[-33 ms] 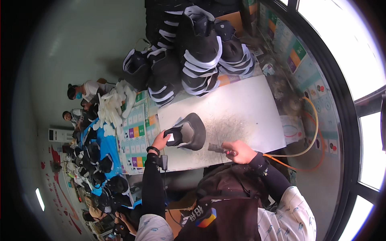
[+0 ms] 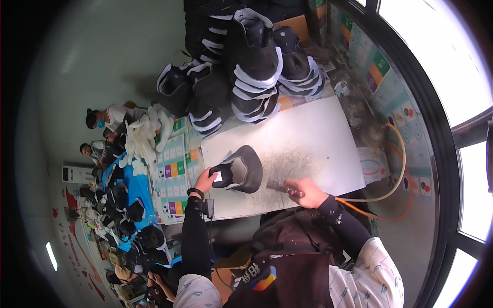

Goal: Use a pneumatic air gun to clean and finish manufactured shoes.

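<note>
My left hand [image 2: 204, 182] is closed on the dark end of a black shoe upper [image 2: 251, 169], next to a small white label. The upper rests on the white board [image 2: 328, 128], its grey lining showing in the opening. To the right of it, my right hand [image 2: 309, 194] is wrapped round a dark hand tool [image 2: 277, 186] with a flat head and a bit of red near the fingers. The tool's head points toward the upper without touching it. Its exact kind is hard to make out.
Several stacks of black uppers with pale edges [image 2: 257, 77] stand at the back. A yellow hose [image 2: 401, 154] and an orange hose [image 2: 359, 211] run in from the right. White foot-shaped pieces [image 2: 141, 138] lie at the left. Two people sit beyond them. A window is on the right.
The tool in my right hand has tilted slightly, and its head shows narrower. My left hand and the upper look almost the same.
</note>
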Motion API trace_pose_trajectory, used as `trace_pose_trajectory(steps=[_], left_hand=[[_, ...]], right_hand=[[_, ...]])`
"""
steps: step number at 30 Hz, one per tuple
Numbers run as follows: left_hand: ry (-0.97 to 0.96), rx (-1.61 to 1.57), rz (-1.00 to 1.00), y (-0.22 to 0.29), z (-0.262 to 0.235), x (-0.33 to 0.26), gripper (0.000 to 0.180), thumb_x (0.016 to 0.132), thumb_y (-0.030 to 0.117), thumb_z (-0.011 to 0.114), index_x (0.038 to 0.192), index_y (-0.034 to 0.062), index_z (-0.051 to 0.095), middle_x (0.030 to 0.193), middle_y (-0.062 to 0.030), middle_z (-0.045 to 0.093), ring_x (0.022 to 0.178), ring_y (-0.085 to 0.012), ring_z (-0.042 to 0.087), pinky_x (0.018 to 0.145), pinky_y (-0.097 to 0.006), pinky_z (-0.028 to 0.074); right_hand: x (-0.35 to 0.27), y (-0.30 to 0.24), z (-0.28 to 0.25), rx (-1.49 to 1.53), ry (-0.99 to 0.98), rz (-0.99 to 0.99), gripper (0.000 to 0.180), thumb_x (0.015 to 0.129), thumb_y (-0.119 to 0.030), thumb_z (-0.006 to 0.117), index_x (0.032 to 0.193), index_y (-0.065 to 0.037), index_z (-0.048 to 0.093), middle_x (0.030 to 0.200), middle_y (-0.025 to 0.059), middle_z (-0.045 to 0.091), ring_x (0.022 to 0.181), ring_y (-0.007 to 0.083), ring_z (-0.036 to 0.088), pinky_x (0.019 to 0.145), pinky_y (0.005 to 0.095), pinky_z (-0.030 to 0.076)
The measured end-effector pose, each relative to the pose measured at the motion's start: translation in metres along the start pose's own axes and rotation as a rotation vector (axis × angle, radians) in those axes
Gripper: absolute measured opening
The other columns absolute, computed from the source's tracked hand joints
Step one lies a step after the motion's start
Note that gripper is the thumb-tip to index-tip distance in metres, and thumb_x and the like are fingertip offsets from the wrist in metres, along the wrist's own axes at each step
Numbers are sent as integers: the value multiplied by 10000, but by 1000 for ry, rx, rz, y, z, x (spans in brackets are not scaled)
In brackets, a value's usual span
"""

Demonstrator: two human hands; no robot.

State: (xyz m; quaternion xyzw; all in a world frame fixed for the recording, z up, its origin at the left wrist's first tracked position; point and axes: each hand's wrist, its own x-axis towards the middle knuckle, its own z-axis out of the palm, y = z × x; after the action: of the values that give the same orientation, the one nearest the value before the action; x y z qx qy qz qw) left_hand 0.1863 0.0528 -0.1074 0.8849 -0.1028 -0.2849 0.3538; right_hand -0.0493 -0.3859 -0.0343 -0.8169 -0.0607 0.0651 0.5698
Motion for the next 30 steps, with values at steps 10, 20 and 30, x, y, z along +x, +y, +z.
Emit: trace_pose_trajectory(steps=[10, 20, 30], left_hand=[[-4, -30, 13, -6, -3, -6, 252, 1040, 169, 632, 1234, 10, 614, 1082, -22, 681, 981, -108, 602, 922, -278, 498], [1, -80, 53, -8, -6, -20, 244, 1042, 176, 636, 1221, 12, 613, 1041, -10, 662, 964, -107, 592, 906, -283, 503], [55, 390, 212, 97, -25, -17, 244, 982, 175, 666, 1208, 83, 652, 1037, -204, 714, 961, -421, 669, 824, -412, 531]], right_hand=[[-3, 4, -11, 19, 51, 28, 265, 790, -99, 615, 1051, -72, 654, 783, 241, 632, 782, 477, 642, 687, 541, 500], [-3, 22, -10, -82, -18, -41, 283, 768, -84, 605, 1043, -44, 659, 770, 237, 651, 774, 474, 649, 692, 537, 508], [-18, 10, -23, -5, -84, -8, 283, 808, -111, 603, 1077, -44, 663, 839, 235, 677, 809, 463, 658, 717, 486, 529]])
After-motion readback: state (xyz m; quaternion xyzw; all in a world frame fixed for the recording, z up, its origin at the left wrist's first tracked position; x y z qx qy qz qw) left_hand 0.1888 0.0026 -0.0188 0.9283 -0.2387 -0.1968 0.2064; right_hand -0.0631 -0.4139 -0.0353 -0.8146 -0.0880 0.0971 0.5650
